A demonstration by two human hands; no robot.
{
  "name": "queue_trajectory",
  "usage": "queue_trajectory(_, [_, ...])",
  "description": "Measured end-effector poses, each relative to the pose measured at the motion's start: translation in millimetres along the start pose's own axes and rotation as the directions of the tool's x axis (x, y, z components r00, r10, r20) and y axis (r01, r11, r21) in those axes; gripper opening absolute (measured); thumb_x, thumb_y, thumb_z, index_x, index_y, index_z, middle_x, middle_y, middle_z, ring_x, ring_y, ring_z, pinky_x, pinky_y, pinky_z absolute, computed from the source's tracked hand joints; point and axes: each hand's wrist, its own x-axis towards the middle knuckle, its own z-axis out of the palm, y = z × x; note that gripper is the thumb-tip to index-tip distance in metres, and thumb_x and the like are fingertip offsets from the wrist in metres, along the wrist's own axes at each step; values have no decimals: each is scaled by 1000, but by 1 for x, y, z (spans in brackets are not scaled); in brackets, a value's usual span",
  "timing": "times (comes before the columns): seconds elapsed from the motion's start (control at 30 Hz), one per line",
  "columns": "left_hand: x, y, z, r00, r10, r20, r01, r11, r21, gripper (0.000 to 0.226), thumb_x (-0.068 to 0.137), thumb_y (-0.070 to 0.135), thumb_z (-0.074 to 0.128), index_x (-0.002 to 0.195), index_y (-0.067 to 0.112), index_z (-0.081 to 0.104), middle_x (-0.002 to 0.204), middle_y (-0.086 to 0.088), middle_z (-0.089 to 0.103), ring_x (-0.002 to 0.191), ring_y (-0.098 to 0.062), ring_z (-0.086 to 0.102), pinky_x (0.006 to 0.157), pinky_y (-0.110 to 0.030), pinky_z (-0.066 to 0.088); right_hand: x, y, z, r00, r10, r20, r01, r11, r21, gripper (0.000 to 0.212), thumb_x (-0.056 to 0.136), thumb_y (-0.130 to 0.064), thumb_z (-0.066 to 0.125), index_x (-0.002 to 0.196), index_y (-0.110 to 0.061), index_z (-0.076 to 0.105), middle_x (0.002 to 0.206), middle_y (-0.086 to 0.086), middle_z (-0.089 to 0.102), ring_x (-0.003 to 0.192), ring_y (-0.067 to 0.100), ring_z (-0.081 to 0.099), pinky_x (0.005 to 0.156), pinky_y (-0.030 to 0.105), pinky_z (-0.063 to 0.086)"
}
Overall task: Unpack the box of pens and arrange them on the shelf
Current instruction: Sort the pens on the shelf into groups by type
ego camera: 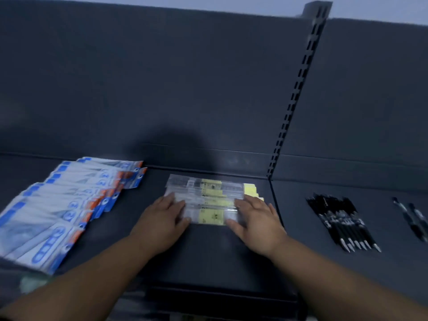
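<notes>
the clear plastic pen packets with yellow labels (206,200) are pressed flat on the dark shelf (208,251) by the left hand (159,224) and right hand (257,225), fingers spread, nothing gripped; edges are best squared evenly from both ends.

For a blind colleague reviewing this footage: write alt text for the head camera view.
Left hand and right hand press flat on either end of a stack of clear packets with yellow labels on a dark shelf. Blue-and-white packets fan out at left; black pens lie at right.
</notes>
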Motion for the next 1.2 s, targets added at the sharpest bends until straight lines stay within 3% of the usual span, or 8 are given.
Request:
queue_trajectory(0.17, [-67, 5, -1, 973, -195, -120, 185, 979, -88, 62, 92, 51, 47, 147, 27, 32, 157, 0, 22, 141, -17, 24, 114, -25, 21, -15, -8, -1, 984, -179, 27, 179, 984, 4, 65, 91, -55, 49, 147, -29, 32, 156, -2, 27, 143, 14, 23, 117, 36, 19])
queue_trajectory(0.33, [-171, 14, 5, 854, -453, -257, 391, 883, -259, 65, 86, 41, 63, 144, 24, 38, 148, -2, 38, 136, -16, 36, 111, -21, 24, -46, -38, 4, 907, -413, 82, 405, 909, 99, 63, 92, -50, 51, 147, -27, 32, 152, -4, 33, 136, 17, 34, 113, 32, 29])
queue_trajectory(0.53, [-334, 10, 18, 550, -792, -266, 658, 607, -446, 77, 80, 36, 73, 145, 22, 35, 142, -3, 47, 128, -20, 44, 101, -26, 34, -101, -103, 21, 763, -645, 40, 593, 722, 356, 60, 87, -33, 65, 141, -23, 43, 141, -1, 45, 130, 14, 42, 101, 18, 30])
queue_trajectory(0.73, [-480, 21, 42, 199, -958, -204, 753, 283, -594, 81, 76, 41, 75, 144, 29, 33, 139, -1, 49, 117, -19, 53, 76, -18, 46, -152, -145, 74, 701, -672, 241, 462, 684, 564, 59, 80, -37, 71, 134, -32, 48, 132, -5, 54, 111, 7, 52, 83, 11, 38])
queue_trajectory(0.83, [-532, 23, 61, 143, -970, -194, 758, 234, -609, 71, 74, 35, 78, 136, 30, 44, 125, 9, 59, 111, -16, 57, 79, -18, 44, -169, -151, 109, 635, -641, 431, 388, 747, 539, 64, 84, -41, 69, 140, -32, 41, 135, -12, 49, 118, 7, 50, 90, 19, 37])
queue_trajectory(0.97, [-586, 8, 87, 43, -995, -93, 809, 89, -581, 82, 76, 40, 75, 145, 24, 34, 141, -4, 49, 124, -20, 49, 96, -30, 41, -180, -175, 151, 546, -616, 568, 388, 787, 480, 60, 85, -40, 67, 139, -30, 41, 101, -29, 45, 82, -8, 44, 78, 17, 34])
queue_trajectory(1.1, [-624, -34, 100, 22, -1000, -18, 802, 29, -597, 84, 76, 46, 74, 147, 30, 30, 146, -1, 43, 128, -21, 47, 94, -29, 40, -186, -227, 181, 546, -563, 621, 352, 826, 440, 70, 86, -41, 67, 146, -29, 33, 144, -6, 42, 127, 15, 45, 93, 25, 36])
queue_trajectory(1.2, [-644, -79, 98, 24, -999, 40, 793, -5, -609, 83, 77, 45, 73, 146, 29, 30, 146, -1, 43, 127, -21, 47, 97, -30, 39, -189, -275, 200, 546, -587, 598, 390, 810, 439, 71, 85, -38, 68, 146, -27, 33, 144, -1, 43, 128, 18, 45, 94, 25, 38])
